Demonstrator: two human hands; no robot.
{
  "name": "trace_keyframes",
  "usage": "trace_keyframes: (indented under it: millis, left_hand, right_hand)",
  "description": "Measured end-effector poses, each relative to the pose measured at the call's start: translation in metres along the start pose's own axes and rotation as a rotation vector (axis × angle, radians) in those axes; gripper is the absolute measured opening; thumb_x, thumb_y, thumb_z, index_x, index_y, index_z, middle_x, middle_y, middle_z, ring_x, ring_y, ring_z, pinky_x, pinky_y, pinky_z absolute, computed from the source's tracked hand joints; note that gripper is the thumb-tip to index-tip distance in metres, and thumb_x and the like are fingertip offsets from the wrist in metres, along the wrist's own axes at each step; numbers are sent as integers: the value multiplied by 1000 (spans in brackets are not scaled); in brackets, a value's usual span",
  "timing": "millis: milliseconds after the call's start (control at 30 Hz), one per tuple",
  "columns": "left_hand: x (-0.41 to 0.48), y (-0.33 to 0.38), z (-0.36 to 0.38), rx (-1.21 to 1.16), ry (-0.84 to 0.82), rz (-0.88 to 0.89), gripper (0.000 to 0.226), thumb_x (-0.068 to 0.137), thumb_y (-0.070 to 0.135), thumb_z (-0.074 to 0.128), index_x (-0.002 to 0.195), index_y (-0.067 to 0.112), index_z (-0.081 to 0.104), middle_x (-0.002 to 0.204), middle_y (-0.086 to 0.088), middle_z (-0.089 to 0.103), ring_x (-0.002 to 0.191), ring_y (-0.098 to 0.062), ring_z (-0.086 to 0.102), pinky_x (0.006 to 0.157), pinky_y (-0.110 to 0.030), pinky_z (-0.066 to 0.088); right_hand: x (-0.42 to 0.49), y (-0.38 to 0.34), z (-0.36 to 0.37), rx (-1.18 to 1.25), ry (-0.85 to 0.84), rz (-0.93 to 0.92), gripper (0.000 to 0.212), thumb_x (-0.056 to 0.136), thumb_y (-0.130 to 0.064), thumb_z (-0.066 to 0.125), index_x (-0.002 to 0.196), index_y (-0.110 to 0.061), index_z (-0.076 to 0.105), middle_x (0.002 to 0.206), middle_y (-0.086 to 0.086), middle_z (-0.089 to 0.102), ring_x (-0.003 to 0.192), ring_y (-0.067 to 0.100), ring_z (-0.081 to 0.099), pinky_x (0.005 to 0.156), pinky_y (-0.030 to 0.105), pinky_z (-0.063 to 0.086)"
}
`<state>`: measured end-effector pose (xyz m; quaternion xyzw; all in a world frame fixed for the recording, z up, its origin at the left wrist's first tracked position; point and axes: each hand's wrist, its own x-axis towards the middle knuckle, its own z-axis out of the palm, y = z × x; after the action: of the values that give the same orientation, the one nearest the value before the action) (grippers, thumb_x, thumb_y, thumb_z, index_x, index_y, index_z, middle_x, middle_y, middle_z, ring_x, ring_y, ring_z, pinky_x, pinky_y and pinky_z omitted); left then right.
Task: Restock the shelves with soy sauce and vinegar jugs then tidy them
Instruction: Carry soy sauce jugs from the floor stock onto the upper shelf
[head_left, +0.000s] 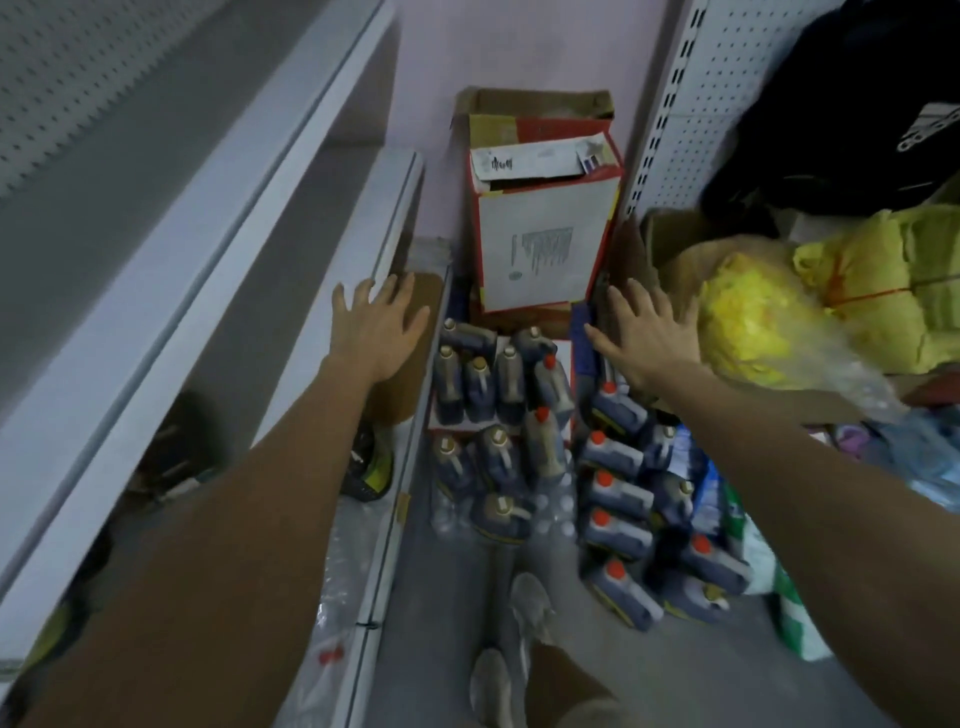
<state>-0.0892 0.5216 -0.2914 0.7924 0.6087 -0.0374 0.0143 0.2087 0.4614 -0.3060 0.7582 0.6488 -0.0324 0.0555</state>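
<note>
Dim, even light is seen; everything is softly blurred, and the grey metal shelves are curved near the edges.

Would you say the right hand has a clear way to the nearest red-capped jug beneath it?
Probably yes: the right hand is open and holds nothing, and the red-capped jug just below its wrist sits uncovered, nothing lying over it.

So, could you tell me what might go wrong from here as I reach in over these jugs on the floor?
The jugs crowd the floor just ahead of your shoes; a step forward could topple some. Your right hand is close to the bulging yellow bag, which might slip down onto the red-capped jugs if nudged.
</note>
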Motion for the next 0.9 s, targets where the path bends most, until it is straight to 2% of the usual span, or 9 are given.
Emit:
trace_keyframes:
  millis: [133,300,400,533,633,700,767,833,900]
  left_hand:
    - [23,1,28,40,-7,-29,59,101,50,18,152,22,17,159,-4,20,146,-29,14,115,-53,3]
    - [31,11,71,15,26,-28,58,99,49,26,149,19,29,155,-7,31,141,-30,25,114,-52,9]
    - [27,16,103,4,-40,3,57,100,47,29,148,17,33,152,-8,35,139,-31,31,114,-53,12]
    - [23,17,146,-79,-107,41,62,93,48,29,135,9,52,136,-14,55,122,-38,51,104,-58,31]
    - [24,21,181,-154,-188,77,65,91,49,26,129,7,57,127,-16,61,112,-37,57,96,-54,40]
    - [21,25,207,-174,-263,132,69,91,53,21,129,8,58,128,-14,61,114,-37,57,95,-53,42]
    - [16,29,237,-154,-327,211,78,93,60,9,132,12,56,132,-10,59,119,-36,54,95,-51,44]
    - [11,33,267,-181,-383,259,77,94,61,14,130,11,59,124,-10,64,112,-35,60,87,-49,50]
    - [6,37,296,-202,-402,284,73,92,61,24,129,10,60,119,-10,67,107,-36,63,83,-49,52]
  right_hand:
    - [21,9,29,-37,-105,25,72,92,-66,18,151,-27,9,159,4,4,145,31,5,113,58,5]
    - [37,8,67,-38,-148,-21,71,94,-62,19,151,-22,10,159,4,6,145,30,7,113,57,6]
    - [37,4,95,-37,-202,-52,71,94,-62,21,151,-21,10,159,4,7,145,30,8,113,57,9]
    - [33,-2,139,-35,-261,-77,69,93,-62,26,150,-23,15,158,5,10,144,30,11,112,57,11]
    - [29,-8,174,-6,-278,-128,68,91,-61,35,148,-26,24,157,7,17,142,30,18,111,57,14]
    - [22,-13,200,0,-301,-144,69,90,-62,37,147,-26,26,156,8,20,141,31,21,110,57,17]
    - [18,-19,224,-20,-369,-158,71,90,-63,36,149,-26,21,156,7,17,142,31,19,110,57,15]
    - [13,-27,248,-23,-414,-174,71,90,-64,36,148,-24,26,153,9,26,138,33,28,108,57,20]
    - [9,-36,272,44,-440,-181,74,84,-67,31,135,-17,49,137,17,49,121,39,50,96,61,36]
